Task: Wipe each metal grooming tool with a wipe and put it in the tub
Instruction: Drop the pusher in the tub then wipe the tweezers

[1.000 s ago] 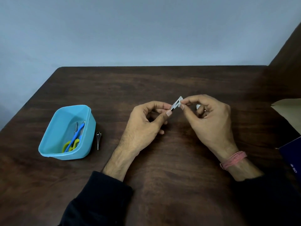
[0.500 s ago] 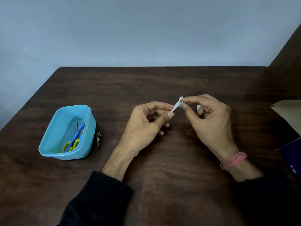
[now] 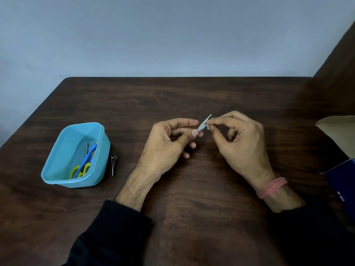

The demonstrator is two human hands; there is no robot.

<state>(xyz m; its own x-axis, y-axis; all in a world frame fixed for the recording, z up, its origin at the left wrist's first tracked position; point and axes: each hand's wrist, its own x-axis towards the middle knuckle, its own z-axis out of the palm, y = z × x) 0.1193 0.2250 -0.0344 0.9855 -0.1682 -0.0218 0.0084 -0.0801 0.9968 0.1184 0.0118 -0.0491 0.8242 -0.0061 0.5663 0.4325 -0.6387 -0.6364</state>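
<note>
My right hand has slid its pinched wipe up the tool, pinched mid-frame by my left hand, so wiping continues; tub waits lower left.

You wear dark, near-black long sleeves: your left sleeve fills the lower left of the frame, your right sleeve the lower right. Both cuffs stop short of the wrists. A band of pinkish-red thread, wound in many turns, circles your right wrist.
</note>
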